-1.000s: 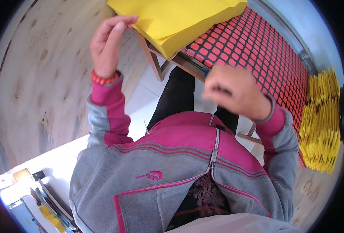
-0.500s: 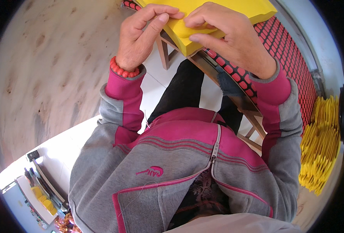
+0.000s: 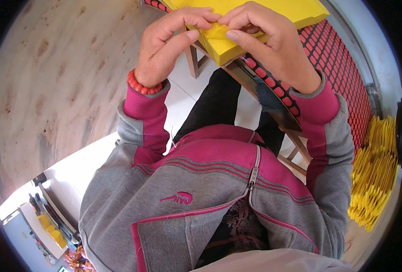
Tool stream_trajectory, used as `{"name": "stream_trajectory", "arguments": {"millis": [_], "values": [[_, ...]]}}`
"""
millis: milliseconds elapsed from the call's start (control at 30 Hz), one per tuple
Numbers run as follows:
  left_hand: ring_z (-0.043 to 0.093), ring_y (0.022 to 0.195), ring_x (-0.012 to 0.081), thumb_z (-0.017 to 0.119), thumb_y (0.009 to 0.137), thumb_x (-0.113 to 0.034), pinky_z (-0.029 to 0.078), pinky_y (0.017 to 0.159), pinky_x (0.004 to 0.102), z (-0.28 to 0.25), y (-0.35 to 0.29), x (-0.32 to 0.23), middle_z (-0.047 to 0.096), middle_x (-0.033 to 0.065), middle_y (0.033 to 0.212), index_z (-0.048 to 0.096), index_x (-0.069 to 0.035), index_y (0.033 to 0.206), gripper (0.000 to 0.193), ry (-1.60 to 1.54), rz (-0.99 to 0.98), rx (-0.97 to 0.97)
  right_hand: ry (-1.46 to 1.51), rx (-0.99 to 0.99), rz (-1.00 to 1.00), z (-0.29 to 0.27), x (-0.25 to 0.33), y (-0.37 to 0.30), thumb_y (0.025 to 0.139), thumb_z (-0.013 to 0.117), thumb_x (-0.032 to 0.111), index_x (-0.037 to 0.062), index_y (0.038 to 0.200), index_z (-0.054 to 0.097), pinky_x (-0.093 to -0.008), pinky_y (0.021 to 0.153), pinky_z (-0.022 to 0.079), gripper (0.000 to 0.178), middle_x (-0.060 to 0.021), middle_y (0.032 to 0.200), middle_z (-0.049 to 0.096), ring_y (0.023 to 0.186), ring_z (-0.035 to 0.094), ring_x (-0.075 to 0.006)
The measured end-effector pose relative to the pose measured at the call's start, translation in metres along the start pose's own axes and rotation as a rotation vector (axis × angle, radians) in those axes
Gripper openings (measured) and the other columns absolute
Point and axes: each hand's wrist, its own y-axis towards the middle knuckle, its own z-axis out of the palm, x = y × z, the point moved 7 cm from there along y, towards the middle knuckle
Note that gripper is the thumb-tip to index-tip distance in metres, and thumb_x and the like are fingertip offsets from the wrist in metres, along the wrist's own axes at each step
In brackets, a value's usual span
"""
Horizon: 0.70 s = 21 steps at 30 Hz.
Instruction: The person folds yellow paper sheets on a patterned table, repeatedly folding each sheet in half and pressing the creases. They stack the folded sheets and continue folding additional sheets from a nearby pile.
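A thick stack of yellow paper sheets lies at the top of the view, one corner pointing toward me. On that corner the top yellow sheet is lifted and folded over on itself. My left hand, with a red bead bracelet at its wrist, holds the fold's left side between thumb and bent fingers. From the right, my right hand pinches the same fold between thumb and curled fingers. The fingertips of both hands nearly meet over the paper. Part of the fold is hidden under the right fingers.
The stack rests on a wooden-framed table with a red and black patterned cover. Many yellow folded papers stand packed at the right. A large marbled board spans the left. At lower left is a white tray holding small yellow things.
My right thumb has drawn up onto the fold and the fingertips of both hands have come closer together. The folded part of the sheet now shows as a small raised crease.
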Motion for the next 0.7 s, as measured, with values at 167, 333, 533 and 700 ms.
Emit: {"name": "stream_trajectory", "arguments": {"millis": [167, 333, 533, 700], "values": [[0.063, 0.120, 0.0247, 0.060, 0.097, -0.005, 0.045, 0.105, 0.0369, 0.003, 0.004, -0.004, 0.072, 0.0131, 0.117, 0.069, 0.001, 0.105, 0.014, 0.041, 0.035, -0.069, 0.147, -0.039, 0.047, 0.001, -0.008, -0.002, 0.093, 0.070, 0.006, -0.0009, 0.095, 0.066, -0.0302, 0.076, 0.052, 0.008, -0.0119, 0.093, 0.069, 0.085, 0.068, -0.0202], [0.066, 0.116, 0.0229, 0.069, 0.095, -0.007, 0.049, 0.101, 0.0358, 0.005, 0.008, -0.008, 0.075, 0.0090, 0.110, 0.070, -0.003, 0.098, 0.005, 0.105, 0.039, -0.108, 0.211, -0.046, 0.137, 0.002, -0.014, -0.008, 0.092, 0.072, 0.005, -0.0006, 0.099, 0.065, -0.0283, 0.076, 0.052, 0.011, -0.0121, 0.094, 0.069, 0.085, 0.067, -0.0171], [0.069, 0.110, 0.0208, 0.070, 0.095, -0.008, 0.052, 0.096, 0.0325, 0.004, 0.007, -0.007, 0.075, 0.0090, 0.108, 0.070, -0.003, 0.096, 0.005, 0.106, -0.024, -0.190, 0.025, -0.119, 0.029, -0.003, -0.006, -0.009, 0.086, 0.078, 0.007, 0.0012, 0.104, 0.064, -0.0306, 0.079, 0.053, 0.024, -0.0182, 0.106, 0.068, 0.095, 0.068, -0.0236], [0.070, 0.105, 0.0172, 0.071, 0.095, -0.004, 0.054, 0.092, 0.0299, 0.001, 0.007, -0.001, 0.076, 0.0099, 0.105, 0.070, -0.002, 0.099, 0.005, 0.037, -0.040, -0.290, -0.083, -0.125, -0.176, -0.004, 0.005, -0.007, 0.085, 0.078, 0.008, 0.0023, 0.100, 0.065, -0.0371, 0.086, 0.054, 0.021, -0.0230, 0.120, 0.066, 0.107, 0.067, -0.0352]]}}
